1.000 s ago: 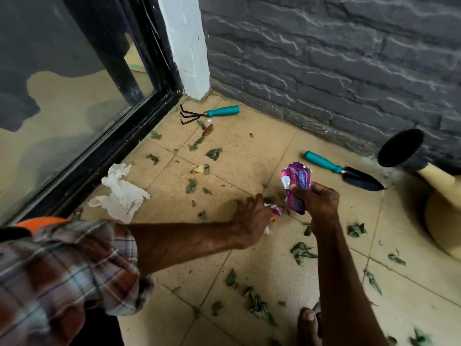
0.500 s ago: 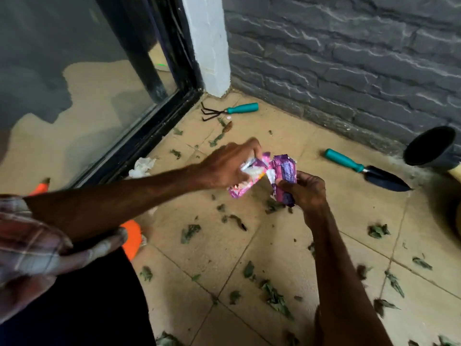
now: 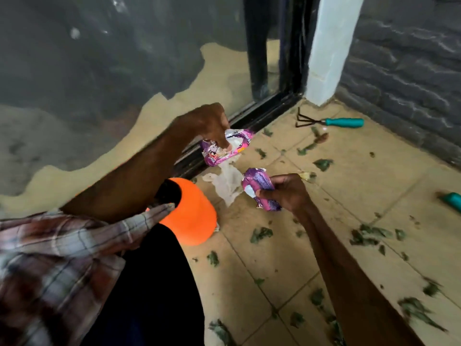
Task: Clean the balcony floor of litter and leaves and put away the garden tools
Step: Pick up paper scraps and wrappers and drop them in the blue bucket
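My left hand (image 3: 209,123) pinches a crinkled pink-and-white foil wrapper (image 3: 225,149) by the black door track, and my right hand (image 3: 287,193) clutches a crumpled purple wrapper (image 3: 259,187) just nearer. Shrivelled green leaves (image 3: 260,234) dot the beige tiled floor (image 3: 349,176), and the teal-handled claw rake (image 3: 331,121) lies far right.

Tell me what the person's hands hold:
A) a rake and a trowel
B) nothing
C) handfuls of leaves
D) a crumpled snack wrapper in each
D: the left hand pinches a pink-and-white wrapper, the right hand grips a purple wrapper, while the teal-handled rake lies on the tiles.
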